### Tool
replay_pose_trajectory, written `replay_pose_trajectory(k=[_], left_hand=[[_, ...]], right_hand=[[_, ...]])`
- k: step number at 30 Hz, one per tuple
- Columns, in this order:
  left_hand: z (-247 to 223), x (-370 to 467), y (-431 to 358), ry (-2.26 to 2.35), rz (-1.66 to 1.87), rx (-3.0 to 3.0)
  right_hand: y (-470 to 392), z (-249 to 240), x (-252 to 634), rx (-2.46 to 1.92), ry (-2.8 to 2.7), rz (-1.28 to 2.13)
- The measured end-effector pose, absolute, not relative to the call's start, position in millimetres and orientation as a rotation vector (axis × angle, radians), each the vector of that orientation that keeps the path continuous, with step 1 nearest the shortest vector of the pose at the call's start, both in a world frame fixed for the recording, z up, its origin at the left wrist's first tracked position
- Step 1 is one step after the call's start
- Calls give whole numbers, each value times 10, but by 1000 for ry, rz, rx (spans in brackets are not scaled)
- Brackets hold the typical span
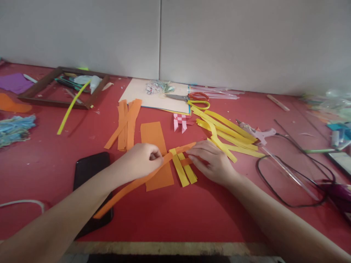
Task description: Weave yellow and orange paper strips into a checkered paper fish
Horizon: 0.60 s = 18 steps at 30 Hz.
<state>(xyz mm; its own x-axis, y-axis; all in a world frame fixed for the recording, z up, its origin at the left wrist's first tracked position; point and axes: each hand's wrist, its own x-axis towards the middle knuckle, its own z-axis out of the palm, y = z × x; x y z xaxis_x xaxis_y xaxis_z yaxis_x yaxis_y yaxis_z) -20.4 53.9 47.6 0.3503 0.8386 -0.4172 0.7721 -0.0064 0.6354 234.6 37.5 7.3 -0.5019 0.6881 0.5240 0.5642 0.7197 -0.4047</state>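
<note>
A long orange paper strip [124, 190] runs from the lower left up to the middle, and my left hand [145, 160] pinches it. My right hand [210, 160] has its fingers closed at the far end of this strip, beside two short yellow paper strips [179, 170]. The orange strip crosses these yellow strips, and a second short orange piece shows between them and my right fingers. Under the strip lies a wide orange paper rectangle [155, 135]. My right fingertips partly hide where the strips meet.
Loose orange strips [133, 122] and yellow strips [227, 131] lie behind my hands. Scissors [189, 98] rest near a small pink woven piece [180, 121]. A hot glue gun [256, 133] with a black cable is at right. A black phone [91, 168] sits under my left forearm; a wooden frame [55, 103] stands far left.
</note>
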Motion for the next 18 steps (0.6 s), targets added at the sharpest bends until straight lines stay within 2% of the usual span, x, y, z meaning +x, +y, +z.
replay_pose_trajectory(k=[18], left_hand=[[494, -215, 579, 1377, -81, 1800]], right_hand=[[341, 109, 2300, -898, -2283, 204]])
